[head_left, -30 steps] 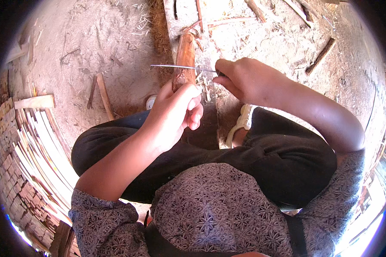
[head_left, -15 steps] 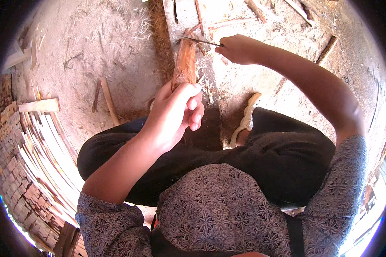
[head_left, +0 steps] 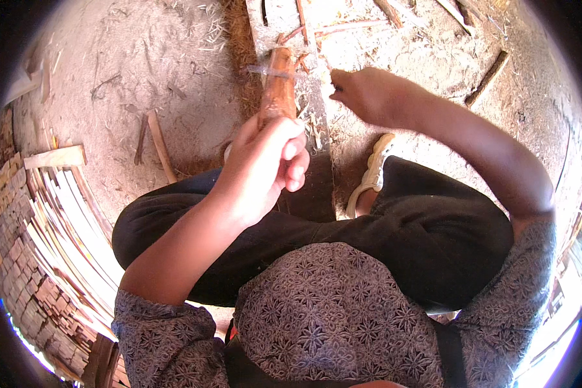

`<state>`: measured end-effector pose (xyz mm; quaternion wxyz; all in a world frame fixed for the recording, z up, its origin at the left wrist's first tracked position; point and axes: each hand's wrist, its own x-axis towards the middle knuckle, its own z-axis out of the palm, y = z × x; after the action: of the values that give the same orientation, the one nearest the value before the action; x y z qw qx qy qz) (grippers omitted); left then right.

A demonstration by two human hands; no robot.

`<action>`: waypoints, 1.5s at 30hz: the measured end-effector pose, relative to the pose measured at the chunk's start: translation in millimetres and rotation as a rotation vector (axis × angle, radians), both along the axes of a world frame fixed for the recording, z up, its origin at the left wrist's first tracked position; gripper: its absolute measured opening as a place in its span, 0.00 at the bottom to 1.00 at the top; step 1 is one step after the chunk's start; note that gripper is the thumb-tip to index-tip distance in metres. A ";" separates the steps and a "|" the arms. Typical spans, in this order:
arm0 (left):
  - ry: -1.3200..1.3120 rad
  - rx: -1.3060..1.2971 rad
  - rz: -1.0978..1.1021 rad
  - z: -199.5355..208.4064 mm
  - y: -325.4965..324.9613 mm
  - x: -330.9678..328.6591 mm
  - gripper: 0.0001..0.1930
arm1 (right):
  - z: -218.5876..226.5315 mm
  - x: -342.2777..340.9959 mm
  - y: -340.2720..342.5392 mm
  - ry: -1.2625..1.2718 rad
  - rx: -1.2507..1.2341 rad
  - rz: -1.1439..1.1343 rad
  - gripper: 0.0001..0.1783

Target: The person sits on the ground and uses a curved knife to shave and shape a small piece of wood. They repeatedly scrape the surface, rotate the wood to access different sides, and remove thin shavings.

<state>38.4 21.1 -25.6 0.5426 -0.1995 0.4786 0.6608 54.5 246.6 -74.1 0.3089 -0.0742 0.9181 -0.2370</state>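
Note:
My left hand [head_left: 258, 165] is wrapped round the near end of a reddish-brown piece of wood [head_left: 279, 87], which points away from me. Its far end lies over a long board [head_left: 317, 113]. To the right, my right hand [head_left: 368, 94] is closed in a fist on a knife whose handle is hidden in the fingers. The knife blade [head_left: 257, 69] is smeared by motion and crosses the upper part of the wood. Whether the edge touches the wood I cannot tell.
Wood shavings [head_left: 207, 35] and loose sticks [head_left: 488, 77] lie about the dusty ground. Two short strips [head_left: 160, 145] rest left of my knee. At far left are long pale slats [head_left: 71, 226] and a stack of wood pieces [head_left: 29, 271]. My sandal [head_left: 372, 171] is beside the board.
My right hand has come nearer to me and slightly right, the blade now blurred and lower along the wood. The left hand keeps its grip, almost in place.

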 end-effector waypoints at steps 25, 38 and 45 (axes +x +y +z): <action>0.011 0.025 0.011 -2.4 0.2 1.9 0.06 | 45.2 24.7 7.3 0.107 -0.440 -0.127 0.11; 0.020 0.083 -0.031 -3.9 2.9 0.4 0.07 | -85.9 -39.7 38.5 -0.004 -0.021 -0.183 0.16; 0.016 0.019 -0.027 -5.4 -7.2 5.2 0.09 | 15.6 -10.5 25.9 0.039 -0.281 -0.320 0.15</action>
<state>43.6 13.9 -31.1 0.5492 -0.1826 0.4795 0.6596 44.0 272.5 -58.4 0.2363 0.0257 0.8819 -0.4071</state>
